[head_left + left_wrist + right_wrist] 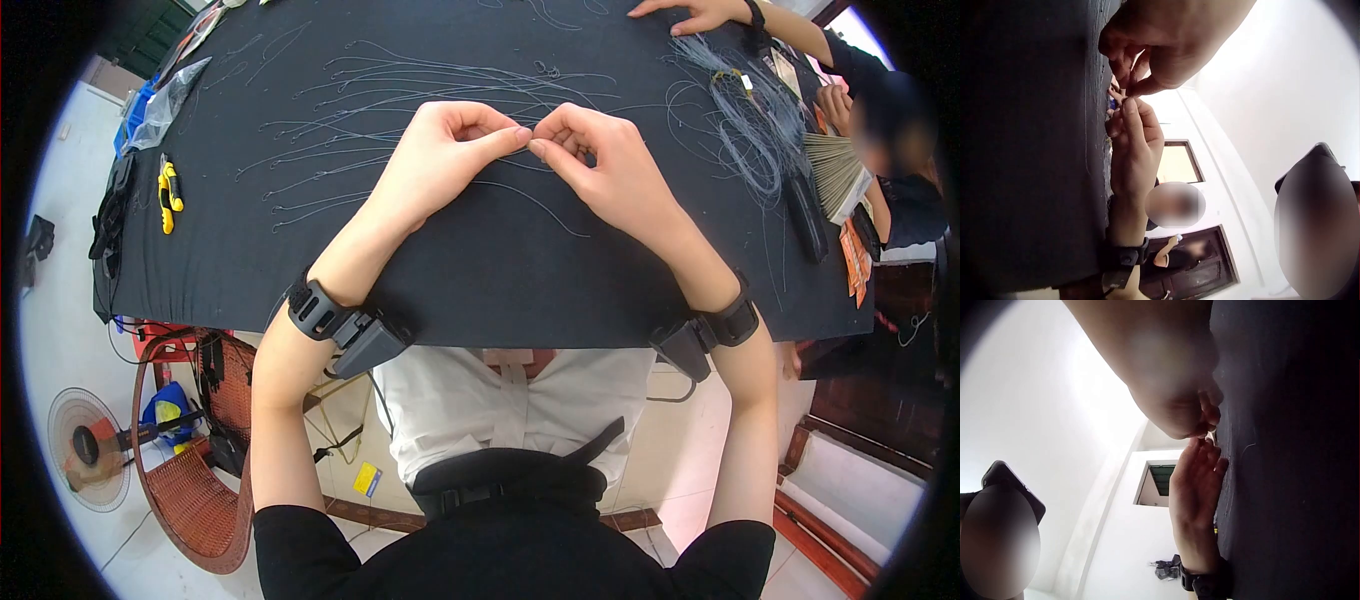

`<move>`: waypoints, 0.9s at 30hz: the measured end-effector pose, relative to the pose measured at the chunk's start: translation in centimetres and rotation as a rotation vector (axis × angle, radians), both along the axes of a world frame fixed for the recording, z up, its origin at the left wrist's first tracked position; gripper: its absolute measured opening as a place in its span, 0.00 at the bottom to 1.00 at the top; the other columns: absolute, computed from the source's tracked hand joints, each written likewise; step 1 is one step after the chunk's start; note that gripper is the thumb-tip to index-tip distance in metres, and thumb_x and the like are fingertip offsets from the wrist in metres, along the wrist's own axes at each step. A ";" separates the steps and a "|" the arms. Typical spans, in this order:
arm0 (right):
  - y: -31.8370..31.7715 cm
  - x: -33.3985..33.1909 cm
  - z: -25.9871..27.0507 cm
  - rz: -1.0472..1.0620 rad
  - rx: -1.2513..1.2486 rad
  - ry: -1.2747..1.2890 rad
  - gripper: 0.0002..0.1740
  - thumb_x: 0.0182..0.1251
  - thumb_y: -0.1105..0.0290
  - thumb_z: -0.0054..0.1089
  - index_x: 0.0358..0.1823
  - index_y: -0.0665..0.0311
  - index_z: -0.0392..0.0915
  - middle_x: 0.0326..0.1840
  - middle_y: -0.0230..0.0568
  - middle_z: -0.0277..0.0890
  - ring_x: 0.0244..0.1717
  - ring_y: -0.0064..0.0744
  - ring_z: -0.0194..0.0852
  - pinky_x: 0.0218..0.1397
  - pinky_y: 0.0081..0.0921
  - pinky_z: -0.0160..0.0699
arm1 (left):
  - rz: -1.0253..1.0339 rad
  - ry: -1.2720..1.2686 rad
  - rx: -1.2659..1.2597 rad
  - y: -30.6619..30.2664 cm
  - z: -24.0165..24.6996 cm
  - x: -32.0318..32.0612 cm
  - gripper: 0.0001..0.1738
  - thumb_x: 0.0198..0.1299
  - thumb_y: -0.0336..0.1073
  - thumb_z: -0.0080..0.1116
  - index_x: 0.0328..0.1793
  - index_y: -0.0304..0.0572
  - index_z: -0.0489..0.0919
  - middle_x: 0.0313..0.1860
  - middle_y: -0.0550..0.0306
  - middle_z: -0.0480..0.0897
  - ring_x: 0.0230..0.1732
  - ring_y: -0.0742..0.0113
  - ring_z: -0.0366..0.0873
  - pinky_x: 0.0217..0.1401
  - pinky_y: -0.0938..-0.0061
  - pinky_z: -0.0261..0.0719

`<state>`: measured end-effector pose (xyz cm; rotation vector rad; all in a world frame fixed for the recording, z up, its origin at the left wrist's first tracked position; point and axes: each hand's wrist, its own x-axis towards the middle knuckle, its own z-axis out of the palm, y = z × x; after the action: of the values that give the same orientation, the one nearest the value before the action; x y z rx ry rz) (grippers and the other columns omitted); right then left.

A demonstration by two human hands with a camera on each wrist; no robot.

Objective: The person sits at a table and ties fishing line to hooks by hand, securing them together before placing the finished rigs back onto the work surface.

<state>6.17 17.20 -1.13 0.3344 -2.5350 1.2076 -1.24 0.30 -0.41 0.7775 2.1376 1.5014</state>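
My left hand [440, 155] and right hand [615, 175] meet fingertip to fingertip over the black-covered table. Each pinches between thumb and index finger at a thin grey wire, mostly hidden by the fingers. Under and beyond the hands lie several similar thin wires [335, 150], spread sideways, many with a tiny loop at the left end. One curved wire [540, 198] runs out below the fingertips towards the right. In the left wrist view, the right hand [1135, 153] comes up against the left fingertips, close to the table surface.
Yellow-handled pliers [170, 195] lie at left, near a clear plastic bag [170, 105]. At right are a tangled wire bundle [745, 135] and a fanned beige bundle [838, 170]. Another person's hand [700, 14] reaches over the far right edge. A wicker chair [200, 500] stands lower left.
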 end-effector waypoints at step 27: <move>0.1 -0.3 -0.4 -0.041 -0.071 0.096 0.07 0.59 0.71 0.56 0.32 0.68 0.76 0.24 0.36 0.74 0.21 0.20 0.67 0.25 0.15 0.67 | -0.009 -0.006 0.115 0.0 0.1 0.0 0.13 0.58 0.41 0.57 0.40 0.39 0.81 0.31 0.61 0.79 0.32 0.78 0.71 0.35 0.83 0.68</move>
<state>5.87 17.32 -1.52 0.3144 -2.3992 1.2327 -1.27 0.30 -0.26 0.8197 2.0553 1.6315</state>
